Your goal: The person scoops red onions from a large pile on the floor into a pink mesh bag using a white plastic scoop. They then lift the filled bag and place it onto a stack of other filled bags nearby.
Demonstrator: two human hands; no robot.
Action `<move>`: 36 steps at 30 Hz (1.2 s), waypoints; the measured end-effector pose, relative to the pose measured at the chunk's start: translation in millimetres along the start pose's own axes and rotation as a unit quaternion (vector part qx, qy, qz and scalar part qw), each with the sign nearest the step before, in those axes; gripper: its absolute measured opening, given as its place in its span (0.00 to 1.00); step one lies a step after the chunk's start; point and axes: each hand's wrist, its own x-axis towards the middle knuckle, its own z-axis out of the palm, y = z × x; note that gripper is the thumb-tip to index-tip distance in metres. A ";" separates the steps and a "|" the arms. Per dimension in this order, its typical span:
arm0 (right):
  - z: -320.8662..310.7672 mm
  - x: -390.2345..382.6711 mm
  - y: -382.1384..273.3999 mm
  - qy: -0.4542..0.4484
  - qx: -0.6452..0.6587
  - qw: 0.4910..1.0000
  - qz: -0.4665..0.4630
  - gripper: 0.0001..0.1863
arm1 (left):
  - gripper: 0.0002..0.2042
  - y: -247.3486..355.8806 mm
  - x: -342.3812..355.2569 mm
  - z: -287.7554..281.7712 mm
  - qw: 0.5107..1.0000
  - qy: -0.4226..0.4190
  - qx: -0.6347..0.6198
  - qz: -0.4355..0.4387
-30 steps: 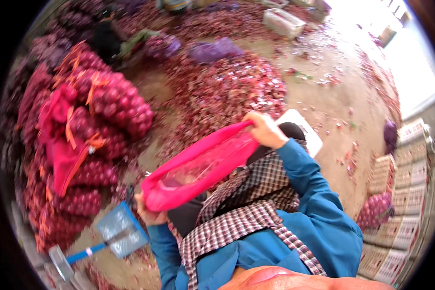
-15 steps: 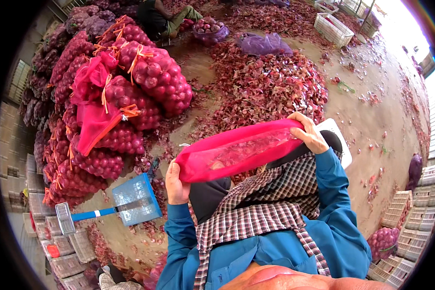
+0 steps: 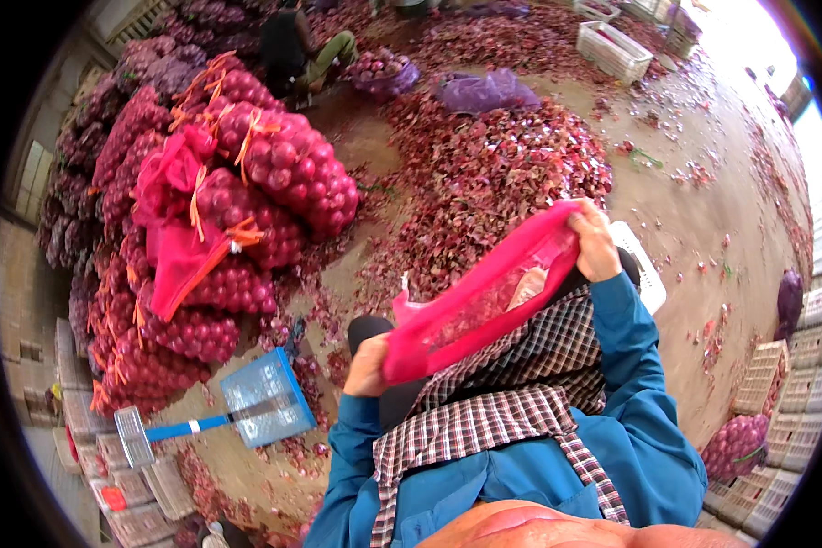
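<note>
The checked apron [image 3: 470, 416] lies under the pink mesh bag [image 3: 484, 310]; the left hand [image 3: 367, 367] grips the bag's left end, the right hand [image 3: 598, 245] pinches its right end. Left of the bag stands a platform scale [image 3: 267, 395]; beyond it, an onion-skin heap [image 3: 511, 164]; rightward, floor [image 3: 690, 224] reaches crates [image 3: 799, 388].

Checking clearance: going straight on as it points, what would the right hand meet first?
Past the pink mesh bag it grips, the right hand would probably meet the heap of papery red skins; depth is unclear.
</note>
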 end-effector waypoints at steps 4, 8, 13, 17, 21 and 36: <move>15.0 -7.3 -5.0 -0.138 -0.415 0.899 -0.035 0.10 | 0.29 11.5 1.9 -51.4 0.960 0.102 -0.222 0.139; 17.2 -9.6 -4.1 -0.186 -0.420 0.887 -0.030 0.14 | 0.24 44.8 2.3 -16.0 0.962 0.114 0.056 0.241; 13.9 -16.0 -1.6 -0.283 -0.354 0.891 0.018 0.17 | 0.12 29.9 8.5 -32.6 0.815 0.332 0.369 0.299; 30.4 -43.5 -8.4 -0.388 -0.410 0.825 0.003 0.18 | 0.12 6.9 23.9 -93.7 0.912 0.288 0.039 0.290; 27.5 -56.3 -6.6 -0.337 -0.401 0.852 -0.017 0.17 | 0.14 18.2 15.9 -89.5 0.960 0.212 -0.052 0.173; 6.1 -0.2 -27.1 -0.187 -0.386 0.889 -0.163 0.17 | 0.14 54.7 24.2 -12.8 0.902 0.210 0.237 0.294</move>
